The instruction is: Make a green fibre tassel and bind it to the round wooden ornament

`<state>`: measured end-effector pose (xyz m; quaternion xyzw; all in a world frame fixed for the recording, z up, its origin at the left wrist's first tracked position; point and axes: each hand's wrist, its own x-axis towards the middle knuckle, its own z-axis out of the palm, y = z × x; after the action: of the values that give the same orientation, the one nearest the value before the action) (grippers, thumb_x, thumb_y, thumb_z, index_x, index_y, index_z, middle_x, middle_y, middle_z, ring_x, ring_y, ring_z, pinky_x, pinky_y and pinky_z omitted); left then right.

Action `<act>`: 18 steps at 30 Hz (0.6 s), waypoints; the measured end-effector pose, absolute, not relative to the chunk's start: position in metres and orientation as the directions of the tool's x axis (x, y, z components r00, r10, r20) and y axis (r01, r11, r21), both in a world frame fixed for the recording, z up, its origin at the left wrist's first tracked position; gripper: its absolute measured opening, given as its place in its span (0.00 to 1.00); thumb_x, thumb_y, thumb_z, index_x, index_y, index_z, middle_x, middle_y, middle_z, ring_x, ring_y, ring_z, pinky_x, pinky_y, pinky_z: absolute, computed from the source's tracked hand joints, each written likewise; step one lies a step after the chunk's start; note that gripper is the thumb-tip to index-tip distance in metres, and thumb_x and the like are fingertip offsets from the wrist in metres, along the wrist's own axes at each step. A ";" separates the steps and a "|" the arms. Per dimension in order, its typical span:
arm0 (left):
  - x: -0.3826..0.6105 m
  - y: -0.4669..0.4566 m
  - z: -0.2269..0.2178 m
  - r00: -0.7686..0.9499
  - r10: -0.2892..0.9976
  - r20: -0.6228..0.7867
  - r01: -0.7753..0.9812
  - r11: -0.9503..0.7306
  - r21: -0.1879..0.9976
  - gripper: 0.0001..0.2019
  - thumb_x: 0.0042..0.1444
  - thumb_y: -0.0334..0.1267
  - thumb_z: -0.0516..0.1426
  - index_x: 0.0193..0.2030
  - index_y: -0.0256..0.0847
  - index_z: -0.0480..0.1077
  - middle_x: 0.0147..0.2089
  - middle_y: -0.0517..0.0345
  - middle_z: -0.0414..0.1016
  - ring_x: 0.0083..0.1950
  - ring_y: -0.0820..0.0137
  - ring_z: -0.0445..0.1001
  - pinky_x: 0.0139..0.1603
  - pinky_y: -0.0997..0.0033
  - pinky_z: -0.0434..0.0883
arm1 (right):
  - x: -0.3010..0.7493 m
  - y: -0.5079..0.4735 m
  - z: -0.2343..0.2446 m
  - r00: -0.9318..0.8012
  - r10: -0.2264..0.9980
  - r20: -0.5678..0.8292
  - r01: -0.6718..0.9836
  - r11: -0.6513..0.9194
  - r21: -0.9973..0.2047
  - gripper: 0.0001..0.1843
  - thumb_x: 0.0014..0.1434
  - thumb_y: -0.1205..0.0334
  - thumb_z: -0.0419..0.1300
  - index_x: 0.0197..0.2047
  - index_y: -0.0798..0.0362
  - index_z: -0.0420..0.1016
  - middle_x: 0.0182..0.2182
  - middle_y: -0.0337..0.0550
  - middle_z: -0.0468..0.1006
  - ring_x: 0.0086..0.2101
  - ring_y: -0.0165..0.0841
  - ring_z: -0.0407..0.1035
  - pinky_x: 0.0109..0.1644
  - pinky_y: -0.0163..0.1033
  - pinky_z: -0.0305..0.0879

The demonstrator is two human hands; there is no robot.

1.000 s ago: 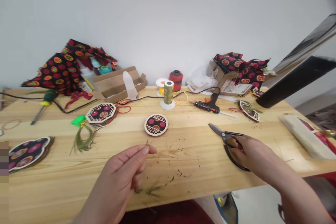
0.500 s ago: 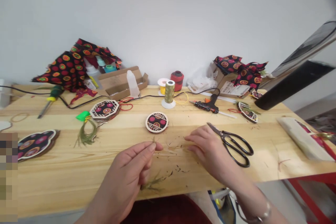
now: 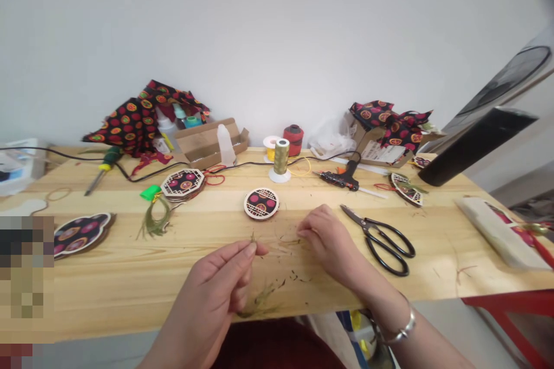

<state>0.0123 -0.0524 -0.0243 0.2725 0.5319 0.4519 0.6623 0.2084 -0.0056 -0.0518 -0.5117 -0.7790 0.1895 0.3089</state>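
My left hand [image 3: 220, 282] is closed in a pinch over the front of the table. Between its thumb and forefinger is a bundle of green threads [image 3: 253, 238], with a short frayed end sticking up. Loose olive strands [image 3: 266, 300] show below the hand. To the right, my right hand [image 3: 326, 242] has its fingertips pressed together, and whatever they hold is too fine to see. Just beyond both hands lies a round fabric ornament [image 3: 261, 203] with a pale lattice frame. Black-handled scissors [image 3: 381, 236] lie beside my right hand.
A spool of olive thread [image 3: 281, 158] stands behind the ornament, near a red spool [image 3: 293, 139] and a glue gun [image 3: 341, 177]. Left are an octagonal ornament [image 3: 182, 184], a green tassel [image 3: 156, 219] and a screwdriver [image 3: 101, 172]. A black tube [image 3: 476, 147] leans at right.
My right hand has drawn slightly left, and its fingers have come together. My left hand keeps its pinch. The view has shifted a little left.
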 end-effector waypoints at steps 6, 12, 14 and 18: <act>0.011 -0.050 -0.024 0.015 0.885 -0.466 -0.290 0.450 0.845 0.12 0.49 0.44 0.60 0.33 0.36 0.74 0.18 0.70 0.50 0.19 0.80 0.46 0.18 0.81 0.48 | 0.221 0.005 -0.018 -0.086 0.996 0.038 0.448 0.073 -0.891 0.10 0.58 0.59 0.54 0.29 0.54 0.69 0.21 0.35 0.66 0.24 0.29 0.58 0.29 0.35 0.56; 0.007 -0.047 -0.025 0.053 0.881 -0.469 -0.310 0.461 0.831 0.12 0.49 0.44 0.61 0.33 0.35 0.74 0.18 0.70 0.50 0.19 0.81 0.46 0.17 0.81 0.47 | 0.183 0.003 -0.033 -0.223 0.968 0.118 0.821 0.251 -0.512 0.08 0.53 0.59 0.60 0.31 0.55 0.73 0.30 0.47 0.73 0.37 0.39 0.63 0.41 0.42 0.61; 0.005 -0.046 -0.027 0.058 0.883 -0.467 -0.318 0.459 0.829 0.12 0.47 0.44 0.61 0.33 0.35 0.74 0.18 0.70 0.50 0.19 0.81 0.46 0.17 0.81 0.47 | 0.165 0.000 -0.043 -0.244 0.960 0.137 0.895 0.277 -0.349 0.12 0.52 0.55 0.61 0.32 0.57 0.72 0.32 0.52 0.72 0.38 0.44 0.62 0.41 0.46 0.62; 0.004 -0.045 -0.026 0.031 0.880 -0.475 -0.332 0.457 0.825 0.15 0.44 0.47 0.63 0.31 0.35 0.74 0.17 0.70 0.51 0.18 0.81 0.46 0.17 0.81 0.46 | 0.145 0.001 -0.052 -0.260 0.961 0.093 0.883 0.275 -0.381 0.05 0.54 0.70 0.54 0.32 0.59 0.70 0.33 0.59 0.72 0.39 0.47 0.62 0.43 0.51 0.60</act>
<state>0.0042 -0.0447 -0.0257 0.2586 0.5291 0.4524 0.6697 0.1450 0.0006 -0.0521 -0.5885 -0.7834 0.1269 0.1547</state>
